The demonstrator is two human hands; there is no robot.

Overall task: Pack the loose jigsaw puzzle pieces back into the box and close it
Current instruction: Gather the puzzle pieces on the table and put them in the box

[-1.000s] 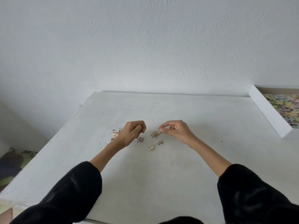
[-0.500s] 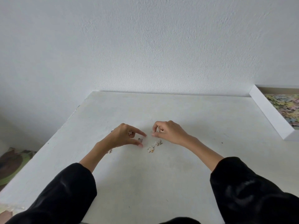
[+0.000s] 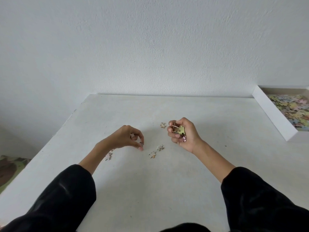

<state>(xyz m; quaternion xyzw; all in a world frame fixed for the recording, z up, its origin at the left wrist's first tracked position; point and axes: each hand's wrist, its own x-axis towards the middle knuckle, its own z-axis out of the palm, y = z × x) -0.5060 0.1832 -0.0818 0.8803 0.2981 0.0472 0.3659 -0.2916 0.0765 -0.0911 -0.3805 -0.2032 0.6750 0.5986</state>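
Several loose jigsaw pieces lie on the white table (image 3: 167,181): one (image 3: 163,125) just left of my right hand, two (image 3: 160,147) (image 3: 152,154) between my hands, and some (image 3: 108,155) partly hidden behind my left wrist. My right hand (image 3: 183,133) is turned palm-up, its fingers curled round a small bunch of pieces (image 3: 180,131). My left hand (image 3: 128,138) hovers low over the table, pinching a small piece (image 3: 141,144) between thumb and forefinger, with another piece (image 3: 132,135) showing under its fingers. The open white box (image 3: 274,114), with many pastel pieces inside, sits at the far right.
A white wall rises behind the table. The table's left edge drops to a floor with a green and brown mat (image 3: 10,168). Bare tabletop spreads in front of my hands and toward the box.
My right hand has lifted off the table and turned palm-up with gathered pieces. My left hand has closed its thumb and forefinger on a piece.
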